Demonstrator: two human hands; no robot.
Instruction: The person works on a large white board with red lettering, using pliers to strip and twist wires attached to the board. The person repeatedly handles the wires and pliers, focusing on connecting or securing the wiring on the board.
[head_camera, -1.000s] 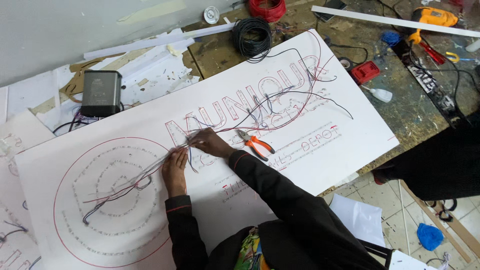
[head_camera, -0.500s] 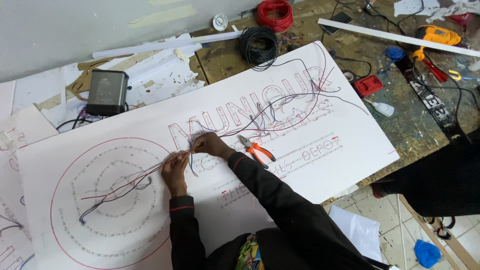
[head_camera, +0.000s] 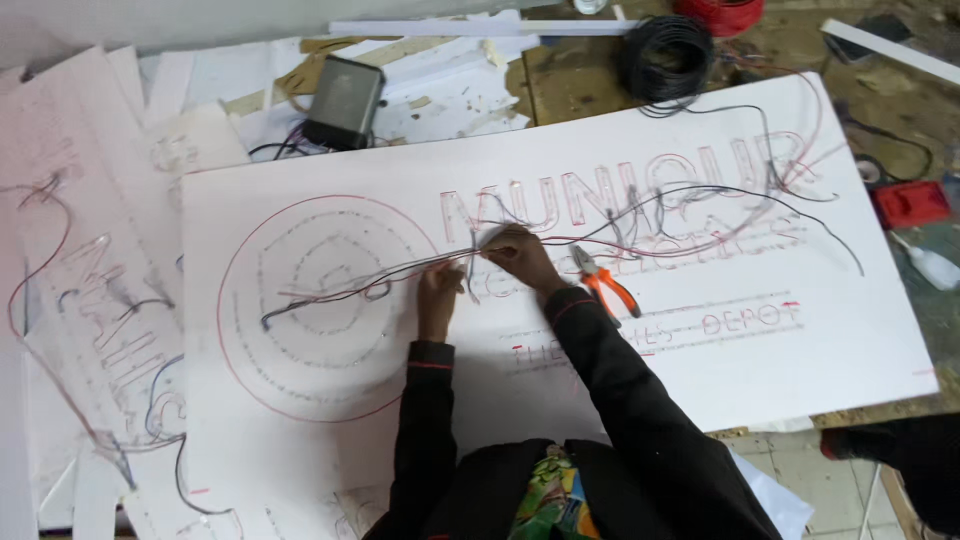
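Wires (head_camera: 380, 275) run across the white sign board (head_camera: 760, 380) on your desk, and you've got both your left hand (head_camera: 440, 285) and right hand (head_camera: 518, 255) pinched closed on them near the middle, orange-handled pliers (head_camera: 605, 288) lying just beside your right wrist.

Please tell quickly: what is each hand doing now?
Left hand: closed, pinching the red and black wires.
Right hand: closed on the same wires, above the white board.
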